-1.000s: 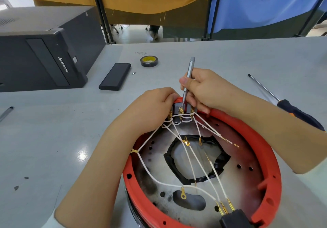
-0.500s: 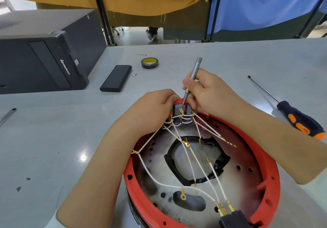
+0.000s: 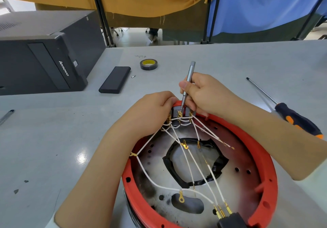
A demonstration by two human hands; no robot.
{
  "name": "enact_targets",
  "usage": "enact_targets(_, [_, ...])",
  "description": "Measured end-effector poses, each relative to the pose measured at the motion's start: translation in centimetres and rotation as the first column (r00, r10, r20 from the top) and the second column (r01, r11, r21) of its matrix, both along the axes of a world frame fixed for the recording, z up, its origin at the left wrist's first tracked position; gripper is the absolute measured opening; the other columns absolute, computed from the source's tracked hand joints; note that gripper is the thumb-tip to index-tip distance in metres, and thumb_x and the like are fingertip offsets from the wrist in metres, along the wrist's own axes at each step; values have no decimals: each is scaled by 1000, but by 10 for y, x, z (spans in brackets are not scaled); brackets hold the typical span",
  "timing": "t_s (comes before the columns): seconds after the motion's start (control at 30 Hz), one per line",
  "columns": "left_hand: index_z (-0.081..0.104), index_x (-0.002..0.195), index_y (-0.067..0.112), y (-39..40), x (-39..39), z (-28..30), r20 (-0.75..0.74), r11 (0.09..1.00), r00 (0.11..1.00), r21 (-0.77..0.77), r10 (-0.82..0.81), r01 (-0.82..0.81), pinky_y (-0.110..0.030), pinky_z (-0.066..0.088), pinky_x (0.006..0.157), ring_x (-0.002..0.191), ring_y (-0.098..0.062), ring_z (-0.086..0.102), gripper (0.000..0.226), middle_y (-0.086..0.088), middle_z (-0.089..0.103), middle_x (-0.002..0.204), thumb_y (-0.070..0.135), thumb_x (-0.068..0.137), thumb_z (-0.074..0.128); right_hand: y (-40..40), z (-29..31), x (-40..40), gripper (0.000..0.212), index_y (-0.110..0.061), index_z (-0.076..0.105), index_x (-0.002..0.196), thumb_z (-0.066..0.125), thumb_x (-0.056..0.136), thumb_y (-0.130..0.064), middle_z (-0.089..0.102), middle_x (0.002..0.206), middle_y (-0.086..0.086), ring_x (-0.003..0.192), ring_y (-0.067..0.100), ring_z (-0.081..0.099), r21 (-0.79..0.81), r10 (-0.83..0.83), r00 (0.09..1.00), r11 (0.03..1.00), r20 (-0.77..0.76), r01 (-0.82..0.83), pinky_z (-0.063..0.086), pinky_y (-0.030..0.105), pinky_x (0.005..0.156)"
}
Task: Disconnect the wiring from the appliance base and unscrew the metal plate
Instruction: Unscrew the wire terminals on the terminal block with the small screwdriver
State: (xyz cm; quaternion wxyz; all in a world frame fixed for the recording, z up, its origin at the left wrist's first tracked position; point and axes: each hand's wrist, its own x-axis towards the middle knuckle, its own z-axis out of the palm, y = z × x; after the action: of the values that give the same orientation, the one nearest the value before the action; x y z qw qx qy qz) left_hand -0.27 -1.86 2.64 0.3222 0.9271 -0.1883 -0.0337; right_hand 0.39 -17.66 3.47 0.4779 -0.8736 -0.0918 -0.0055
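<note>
The appliance base (image 3: 200, 166), a red-rimmed round housing, lies open side up on the counter (image 3: 53, 139) at the near centre, so that its wiring and inner metal plate (image 3: 235, 158) face the person. White wires (image 3: 192, 167) with gold terminals fan out from a grey terminal block (image 3: 178, 112) at the far rim toward a black connector (image 3: 230, 220) at the near rim; several ring terminals already hang free over the plate. The right hand (image 3: 207, 93) grips a slim grey precision screwdriver (image 3: 187, 84) between thumb and fingers, shaft nearly upright, tip set on the middle terminal of the block; this posture judges as suited to direct downward pressure while turning. The left hand (image 3: 152, 111) is clenched on the left side of the block and rim, probably to brace the base against the turning force. A larger black-and-orange screwdriver (image 3: 290, 114) lies at the right, within reach, likely reserved for the plate screws. A roll of tape (image 3: 148, 64), a flat black case (image 3: 115, 79) and a black computer tower (image 3: 44, 58) sit far left, apart from the work. The wiring step appears partly complete; plate removal is not yet begun.
</note>
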Motion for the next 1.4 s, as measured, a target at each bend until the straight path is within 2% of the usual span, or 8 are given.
enact_targets(0.13, [60,92,33,1,0,0,-24,1000,1000,-22,-11,11,-21,33,58,67,1,51,24,14,55,70,36,99,37,-1,-2,-6,21,-19,48,82,42,100,-25,48,38,-3,28,5,39,121,-42,994,992,103,29,31,12,35])
enact_targets(0.4, [61,98,38,1,-3,6,-49,995,997,-79,-59,55,-8,36,58,66,7,52,19,20,58,74,28,98,45,-3,12,-12,22,-12,49,84,41,101,-24,50,44,1,26,10,34,272,-2,1000,962,26,-5,30,17,33])
enact_targets(0.63, [58,110,33,10,-21,-4,49,986,985,11,164,-165,-30,41,72,89,-18,56,23,5,63,94,33,99,37,-12,-2,-18,18,-20,48,86,41,100,-29,56,49,-2,31,9,41,190,-60,991,981,117,37,35,22,42])
enact_targets(0.77, [53,115,26,9,-19,4,9,982,991,128,136,-136,-31,41,71,89,-19,55,27,1,62,98,33,101,31,-10,-8,-17,16,-27,48,85,42,100,-29,59,53,-3,36,5,48,130,27,975,990,219,-57,35,11,43])
enact_targets(0.87, [52,111,17,6,-6,15,-120,983,990,174,81,-59,-23,34,58,71,-9,47,26,6,51,81,27,101,30,-9,-9,-18,15,-31,47,84,43,99,-33,61,59,-7,47,3,54,-14,94,957,995,273,-94,38,12,51])
enact_targets(0.97, [53,99,17,-1,-2,12,-48,983,997,180,54,-44,-30,38,71,84,-19,51,30,0,57,91,32,102,29,-9,-9,-20,14,-34,46,84,42,98,-35,63,65,-9,56,3,57,-97,107,948,992,300,-81,43,24,61])
enact_targets(1.07, [48,78,25,1,-3,2,-33,997,998,63,51,-49,-31,38,70,79,-17,50,32,6,53,76,37,101,29,-8,-7,-22,13,-35,46,85,41,97,-38,63,68,-12,59,3,57,-132,114,949,988,294,-78,48,31,65])
enact_targets(1.4, [38,65,29,4,1,-3,9,998,999,34,45,-46,-28,31,57,61,-7,42,38,10,45,64,39,101,31,-5,-5,-27,17,-23,52,92,43,96,-36,59,62,-9,60,6,57,-235,153,926,969,346,-73,43,27,59])
